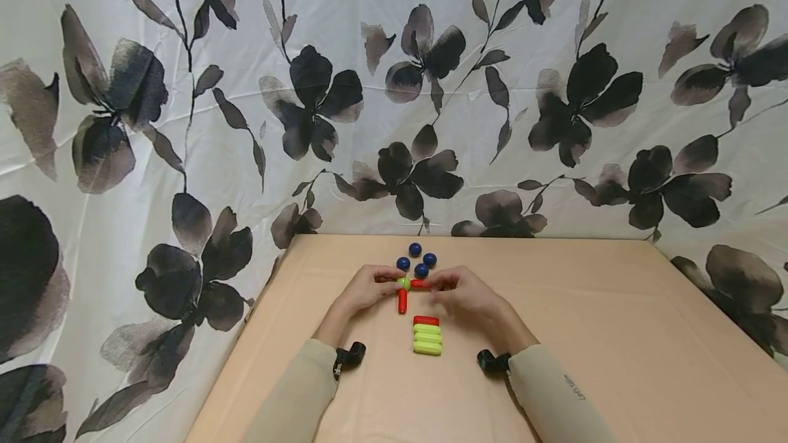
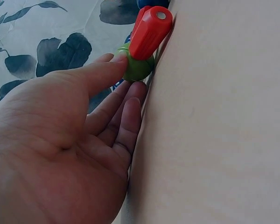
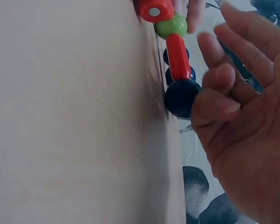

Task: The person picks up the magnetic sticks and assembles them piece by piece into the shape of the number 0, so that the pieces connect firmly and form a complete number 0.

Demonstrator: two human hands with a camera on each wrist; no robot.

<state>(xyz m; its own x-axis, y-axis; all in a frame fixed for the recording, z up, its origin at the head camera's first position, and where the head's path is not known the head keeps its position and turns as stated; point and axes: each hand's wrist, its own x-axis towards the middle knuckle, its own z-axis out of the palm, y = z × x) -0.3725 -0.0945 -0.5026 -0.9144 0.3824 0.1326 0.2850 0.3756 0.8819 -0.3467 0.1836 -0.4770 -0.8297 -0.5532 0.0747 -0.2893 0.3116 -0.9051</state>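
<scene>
My left hand [image 1: 373, 286] pinches a small green ball [image 2: 139, 67] between thumb and fingertips. Two red rods join onto this ball: one red rod [image 1: 403, 301] points toward me, and another red rod [image 3: 178, 58] extends to the right. At that second rod's outer end sits a dark blue ball [image 3: 182, 98], hidden behind the fingers in the head view. My right hand [image 1: 462, 288] is beside this end, fingers loosely bent and lower fingers right at the blue ball. Its thumb and forefinger show nothing between them.
Several blue balls [image 1: 415, 249] lie just behind the joined pieces. Nearer me, a red rod [image 1: 426, 320] lies in a row with three yellow-green rods [image 1: 427, 338]. The tan tabletop [image 1: 591, 320] ends at a floral cloth [image 1: 345, 183] behind.
</scene>
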